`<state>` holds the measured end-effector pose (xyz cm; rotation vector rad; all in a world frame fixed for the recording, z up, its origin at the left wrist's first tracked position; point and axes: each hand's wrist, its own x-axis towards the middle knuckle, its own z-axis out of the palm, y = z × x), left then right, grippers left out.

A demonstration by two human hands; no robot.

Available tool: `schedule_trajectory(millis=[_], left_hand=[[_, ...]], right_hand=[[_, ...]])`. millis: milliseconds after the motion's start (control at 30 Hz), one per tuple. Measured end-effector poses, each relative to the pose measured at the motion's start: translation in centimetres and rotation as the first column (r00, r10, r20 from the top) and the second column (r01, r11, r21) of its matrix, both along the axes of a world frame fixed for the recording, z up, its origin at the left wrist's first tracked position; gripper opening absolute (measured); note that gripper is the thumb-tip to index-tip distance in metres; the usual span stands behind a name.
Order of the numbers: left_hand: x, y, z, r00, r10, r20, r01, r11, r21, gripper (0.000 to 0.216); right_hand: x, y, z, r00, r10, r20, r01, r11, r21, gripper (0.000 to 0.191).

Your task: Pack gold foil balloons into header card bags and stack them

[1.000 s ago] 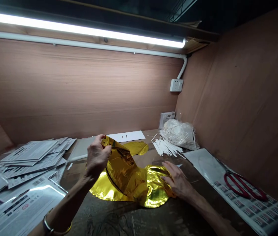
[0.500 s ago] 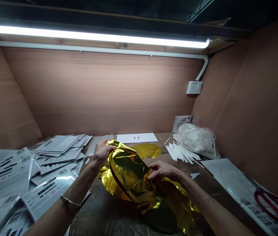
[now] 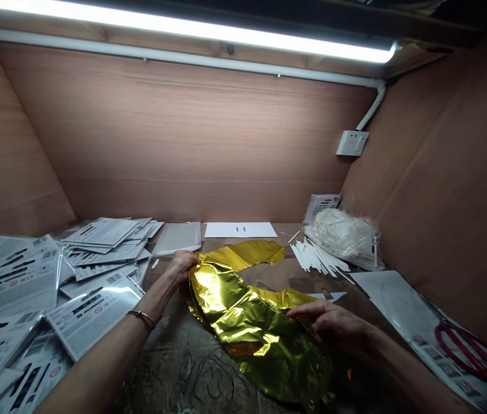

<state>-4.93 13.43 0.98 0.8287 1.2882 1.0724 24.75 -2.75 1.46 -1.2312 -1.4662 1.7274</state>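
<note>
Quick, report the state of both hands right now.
Left hand: closed, pinching the gold foil at its far left end.
Right hand: at the foil's right part; cannot tell whether its grip is closed.

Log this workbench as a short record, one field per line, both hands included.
Left hand: grip closed on the upper left end of the gold foil
Right hand: at the foil's right side; whether it pinches is unclear
Foil condition: creased, shiny
Beyond the foil: another gold piece, then a white card
Left side: heap of printed packs
Right side: loose white sticks near a clear bag; red-handled scissors on a pale sheet
Light: lit tube overhead
</note>
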Motion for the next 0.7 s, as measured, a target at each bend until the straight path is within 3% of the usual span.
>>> schedule_trajectory(millis=[167, 333, 500, 600, 700], left_hand=[[0.1, 0.0, -0.7, 1.000, -0.030, 0.008, 0.030, 0.999, -0.044, 0.021], [0.0, 0.3, -1.3, 0.998, -0.045, 0.046, 0.049, 0.996, -0.078, 0.021], [0.0, 0.4, -1.7, 0.996, -0.065, 0.060, 0.072, 0.990, -0.123, 0.019], [0.0, 0.4, -1.8, 0.996, -0.076, 0.047, 0.082, 0.986, -0.143, 0.009], [0.0, 0.6, -2.0, 0.996, -0.079, 0.043, 0.085, 0.984, -0.154, 0.022]], right_hand=[[0.1, -1.7, 0.8, 0.989, 0.087, 0.119, -0.081, 0.995, -0.051, 0.056], [0.7, -2.0, 1.5, 0.994, 0.109, 0.012, -0.108, 0.994, -0.025, 0.050], [1.6, -1.3, 0.7, 0.996, 0.085, -0.040, -0.087, 0.995, -0.049, 0.039], [1.7, -1.4, 0.2, 0.988, 0.100, -0.116, -0.113, 0.987, -0.111, 0.044], [1.1, -2.3, 0.4, 0.985, 0.125, -0.118, -0.147, 0.970, -0.196, 0.054]])
